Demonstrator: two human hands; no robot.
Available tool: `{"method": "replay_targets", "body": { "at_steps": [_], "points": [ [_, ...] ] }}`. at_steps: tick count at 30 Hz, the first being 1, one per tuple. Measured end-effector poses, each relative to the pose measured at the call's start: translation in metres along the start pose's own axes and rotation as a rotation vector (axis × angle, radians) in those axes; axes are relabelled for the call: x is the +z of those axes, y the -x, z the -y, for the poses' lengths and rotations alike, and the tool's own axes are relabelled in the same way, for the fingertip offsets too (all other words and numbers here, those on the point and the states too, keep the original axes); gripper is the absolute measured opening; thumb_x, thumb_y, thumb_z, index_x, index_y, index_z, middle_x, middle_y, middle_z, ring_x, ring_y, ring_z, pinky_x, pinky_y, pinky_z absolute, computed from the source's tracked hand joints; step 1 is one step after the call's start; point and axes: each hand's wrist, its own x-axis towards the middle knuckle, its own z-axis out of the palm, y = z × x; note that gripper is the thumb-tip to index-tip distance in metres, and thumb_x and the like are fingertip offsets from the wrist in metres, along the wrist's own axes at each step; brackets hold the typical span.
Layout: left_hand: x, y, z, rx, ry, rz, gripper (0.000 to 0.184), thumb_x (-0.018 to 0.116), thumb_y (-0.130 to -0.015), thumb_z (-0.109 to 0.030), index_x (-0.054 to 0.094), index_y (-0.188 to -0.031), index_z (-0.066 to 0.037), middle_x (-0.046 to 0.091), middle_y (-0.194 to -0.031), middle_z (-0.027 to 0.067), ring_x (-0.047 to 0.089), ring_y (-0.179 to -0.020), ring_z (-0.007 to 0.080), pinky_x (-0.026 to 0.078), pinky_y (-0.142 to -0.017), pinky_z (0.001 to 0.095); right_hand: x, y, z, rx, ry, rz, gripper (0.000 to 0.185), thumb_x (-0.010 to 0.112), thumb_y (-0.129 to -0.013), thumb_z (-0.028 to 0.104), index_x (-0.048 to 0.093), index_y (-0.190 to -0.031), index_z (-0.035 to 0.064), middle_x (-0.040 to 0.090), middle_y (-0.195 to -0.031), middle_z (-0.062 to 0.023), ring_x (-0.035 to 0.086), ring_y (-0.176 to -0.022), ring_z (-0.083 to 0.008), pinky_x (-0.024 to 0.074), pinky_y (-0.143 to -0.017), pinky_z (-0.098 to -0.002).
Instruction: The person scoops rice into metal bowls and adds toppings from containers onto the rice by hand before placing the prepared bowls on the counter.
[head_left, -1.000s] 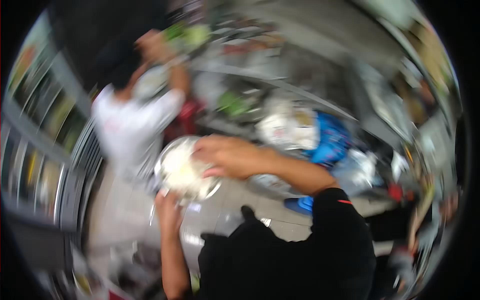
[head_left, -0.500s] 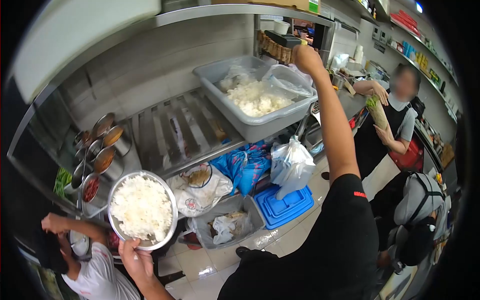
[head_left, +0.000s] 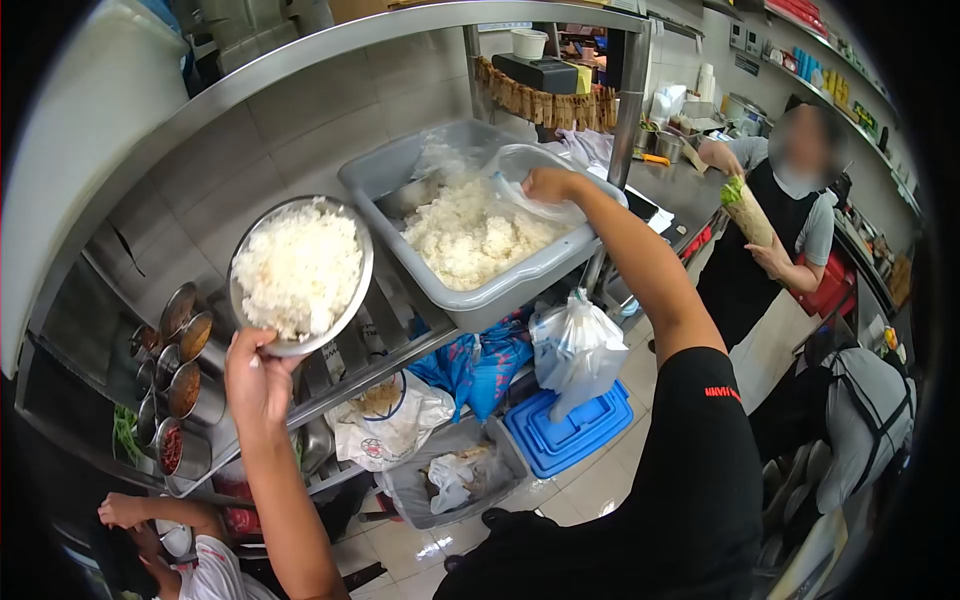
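Left hand [head_left: 262,385] holds bowl [head_left: 367,275] of rice [head_left: 300,262] at nine o'clock, fingers closed on rim at seven; right hand [head_left: 557,187], fingers curled, meets plastic [head_left: 522,160] at tub [head_left: 525,288]'s two o'clock (hold hidden, cannot tell). Level bowl, gentle tug best.

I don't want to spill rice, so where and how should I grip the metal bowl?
Likely the near rim of the metal bowl, from the side of the left hand, supporting it from beneath: rice heaps the round bowl, leaving mainly its edge bare.
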Motion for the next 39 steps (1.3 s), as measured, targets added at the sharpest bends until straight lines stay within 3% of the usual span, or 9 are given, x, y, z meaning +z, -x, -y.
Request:
{"method": "replay_targets", "body": {
  "at_steps": [2, 6, 10, 13, 18, 23, 26, 29, 39],
  "points": [
    [0.008, -0.016, 0.007, -0.035, -0.028, 0.117, 0.04, 0.045, -0.076, 0.0, 0.043, -0.113, 0.015, 0.054, -0.115, 0.0243, 0.057, -0.103, 0.0357, 0.053, -0.084, 0.0496, -0.007, 0.007, -0.002, 0.024, -0.477, -0.198, 0.03, 0.055, -0.081, 0.026, 0.066, -0.096, 0.0025, 0.066, -0.093, -0.012, 0.063, -0.084, -0.0242, 0.0466, -0.077, -0.039],
    [0.033, -0.035, 0.022, -0.044, -0.028, 0.138, 0.039, 0.044, -0.076, -0.001, 0.044, -0.112, 0.015, 0.055, -0.111, 0.0241, 0.06, -0.097, 0.0356, 0.056, -0.079, 0.0476, -0.021, 0.004, -0.003, 0.111, -1.195, -0.403, 0.03, 0.057, -0.079, 0.016, 0.061, -0.103, -0.0005, 0.065, -0.09, -0.0058, 0.063, -0.074, -0.0207, 0.0491, -0.073, -0.0397],
    [0.055, -0.046, 0.035, -0.078, -0.021, 0.178, 0.039, 0.045, -0.075, -0.002, 0.045, -0.11, 0.016, 0.056, -0.11, 0.0241, 0.061, -0.096, 0.035, 0.057, -0.078, 0.0475, -0.028, 0.021, 0.004, -0.309, -1.899, 0.118, 0.057, 0.043, -0.088, 0.055, 0.05, -0.123, 0.0095, 0.053, -0.112, -0.0162, 0.054, -0.101, -0.0303, 0.0465, -0.082, -0.0482],
    [0.063, -0.054, 0.044, -0.08, -0.033, 0.192, 0.038, 0.045, -0.075, -0.002, 0.045, -0.108, 0.015, 0.055, -0.11, 0.0244, 0.061, -0.096, 0.0352, 0.057, -0.077, 0.0482, -0.051, 0.046, 0.046, -0.002, -2.017, -0.141, 0.058, 0.042, -0.088, 0.056, 0.047, -0.126, 0.0126, 0.051, -0.118, -0.016, 0.052, -0.105, -0.0314, 0.0452, -0.085, -0.0499],
    [0.088, -0.065, 0.056, -0.075, -0.049, 0.186, 0.03, 0.047, -0.074, 0.001, 0.046, -0.102, 0.012, 0.054, -0.106, 0.0239, 0.059, -0.095, 0.0369, 0.053, -0.08, 0.0559, -0.028, 0.017, 0.014, -0.144, -1.745, -0.267, 0.028, 0.059, -0.085, 0.016, 0.058, -0.109, 0.0023, 0.064, -0.086, -0.0113, 0.065, -0.072, -0.0215, 0.0551, -0.064, -0.0341],
    [0.118, -0.087, 0.074, -0.089, -0.057, 0.223, 0.027, 0.046, -0.073, 0.003, 0.04, -0.097, 0.014, 0.053, -0.1, 0.0276, 0.061, -0.089, 0.041, 0.057, -0.068, 0.0542, -0.078, 0.054, 0.047, -0.324, -1.852, -0.464, 0.019, 0.055, -0.086, 0.012, 0.061, -0.103, 0.0044, 0.065, -0.088, -0.0076, 0.064, -0.071, -0.0154, 0.0531, -0.062, -0.0288],
    [0.142, -0.092, 0.085, -0.126, -0.046, 0.18, 0.028, 0.044, -0.074, 0.004, 0.039, -0.099, 0.014, 0.052, -0.102, 0.0282, 0.06, -0.09, 0.0421, 0.058, -0.069, 0.0537, -0.101, 0.064, 0.081, -0.459, -0.954, -0.547, 0.018, 0.051, -0.089, 0.013, 0.064, -0.099, 0.0071, 0.066, -0.087, -0.0049, 0.061, -0.073, -0.0115, 0.0496, -0.066, -0.0273],
    [0.158, -0.099, 0.102, -0.193, 0.008, 0.133, 0.027, 0.043, -0.076, 0.004, 0.039, -0.101, 0.015, 0.05, -0.104, 0.0295, 0.06, -0.092, 0.0423, 0.058, -0.07, 0.0536, -0.101, 0.065, 0.116, -0.607, -0.152, -0.639, 0.038, 0.064, -0.074, 0.027, 0.062, -0.104, 0.0035, 0.062, -0.095, -0.0211, 0.059, -0.091, -0.0363, 0.047, -0.081, -0.0415],
    [0.163, -0.093, 0.125, -0.182, -0.044, 0.162, 0.028, 0.042, -0.074, 0.005, 0.039, -0.1, 0.016, 0.054, -0.098, 0.0299, 0.063, -0.081, 0.0427, 0.058, -0.065, 0.0529, -0.068, 0.036, 0.134, -0.518, -0.114, -0.618, 0.045, 0.071, -0.067, 0.021, 0.061, -0.106, 0.0019, 0.064, -0.091, -0.0207, 0.062, -0.084, -0.036, 0.0491, -0.077, -0.0395]
  ]
}}
